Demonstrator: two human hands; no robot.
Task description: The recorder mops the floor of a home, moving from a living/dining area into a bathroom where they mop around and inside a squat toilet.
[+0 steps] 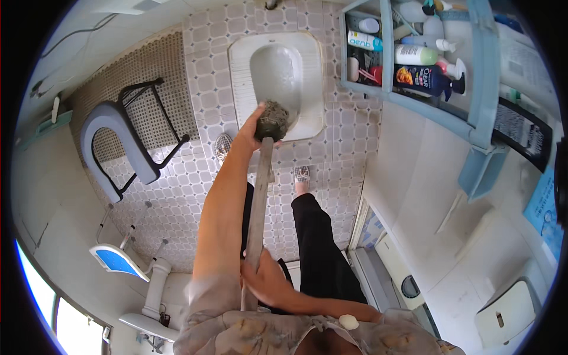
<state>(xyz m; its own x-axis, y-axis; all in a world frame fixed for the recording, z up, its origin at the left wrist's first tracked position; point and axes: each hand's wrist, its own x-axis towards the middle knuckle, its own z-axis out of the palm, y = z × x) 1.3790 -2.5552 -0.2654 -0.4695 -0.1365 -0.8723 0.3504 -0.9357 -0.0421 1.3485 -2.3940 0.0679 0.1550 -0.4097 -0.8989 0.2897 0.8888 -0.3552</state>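
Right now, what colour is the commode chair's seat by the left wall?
Grey-blue, on a black frame; the commode chair's seat shows best in the head view, left of the squat toilet.

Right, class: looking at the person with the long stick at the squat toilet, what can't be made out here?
- Stick end: hidden by a grey clump, head view.
- Left hand fingers: hidden behind the clump.
- Right hand palm: turned away around the stick.
- Squat toilet top: cut off by the picture's edge.
- Shelf bottles: too small.

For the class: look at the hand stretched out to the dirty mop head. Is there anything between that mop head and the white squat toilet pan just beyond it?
Nothing visible. The left hand touches the mop head, which overlaps the near rim of the squat pan.
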